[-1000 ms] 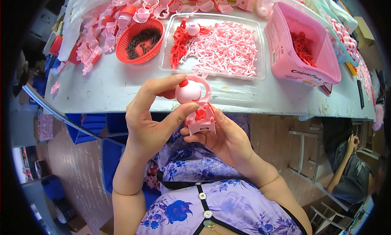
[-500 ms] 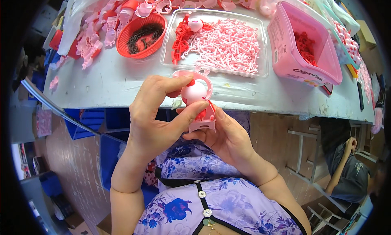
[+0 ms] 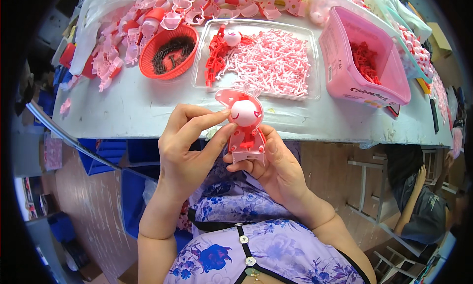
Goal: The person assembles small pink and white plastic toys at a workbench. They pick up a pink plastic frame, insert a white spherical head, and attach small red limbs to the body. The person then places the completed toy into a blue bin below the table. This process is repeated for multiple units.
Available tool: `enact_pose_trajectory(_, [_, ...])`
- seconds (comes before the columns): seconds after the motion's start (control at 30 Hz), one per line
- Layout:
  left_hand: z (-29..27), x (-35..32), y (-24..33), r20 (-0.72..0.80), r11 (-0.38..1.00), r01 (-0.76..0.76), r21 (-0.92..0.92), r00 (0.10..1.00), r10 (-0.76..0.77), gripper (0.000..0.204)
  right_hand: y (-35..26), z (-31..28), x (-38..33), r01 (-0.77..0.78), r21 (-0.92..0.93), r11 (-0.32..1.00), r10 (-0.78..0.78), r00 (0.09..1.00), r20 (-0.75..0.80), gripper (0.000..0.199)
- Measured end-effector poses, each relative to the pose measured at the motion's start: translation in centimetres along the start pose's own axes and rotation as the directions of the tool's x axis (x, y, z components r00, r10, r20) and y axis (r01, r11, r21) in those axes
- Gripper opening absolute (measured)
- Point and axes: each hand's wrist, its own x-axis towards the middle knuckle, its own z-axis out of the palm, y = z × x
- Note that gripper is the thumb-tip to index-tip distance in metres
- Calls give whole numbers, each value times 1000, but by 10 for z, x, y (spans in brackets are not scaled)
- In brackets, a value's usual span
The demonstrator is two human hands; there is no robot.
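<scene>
A pink plastic toy shell (image 3: 249, 156) with small ears at its top and red parts inside is held upright before me, at the table's near edge. My right hand (image 3: 282, 162) is closed around its lower right side, thumb along the edge. A pale pink ball (image 3: 245, 113) with red markings sits in the shell's round upper part. My left hand (image 3: 189, 143) pinches at the ball's left side with index finger and thumb; their exact grip is partly hidden.
Beyond the toy lies a clear tray (image 3: 315, 87) of small pink pieces and red parts. A red basket (image 3: 148, 69) of dark small pieces stands left of it, a pink bin (image 3: 340, 82) with red parts right. Pink shells (image 3: 106, 62) pile up behind. A person (image 3: 421, 210) sits at the right.
The ball has turned and now sits within the shell's round part with its markings facing me. My left fingers have shifted from its top and underside to its left side.
</scene>
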Motion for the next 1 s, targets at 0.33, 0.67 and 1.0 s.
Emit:
enact_pose_trajectory(0.33, [-4,-7,0,-33,1000,0,-29,999,-1,29,-2,-1,1,-155,259,953,157,988,11,50])
enact_pose_trajectory(0.67, [-7,-3,19,127,998,9,55,992,-16,24,7,-5,2,-87,321,943,75,996,50,41])
enact_pose_trajectory(1.0, [1,2,26,198,998,47,45,979,-55,18,0,-9,-2,-42,316,948,31,999,38,34])
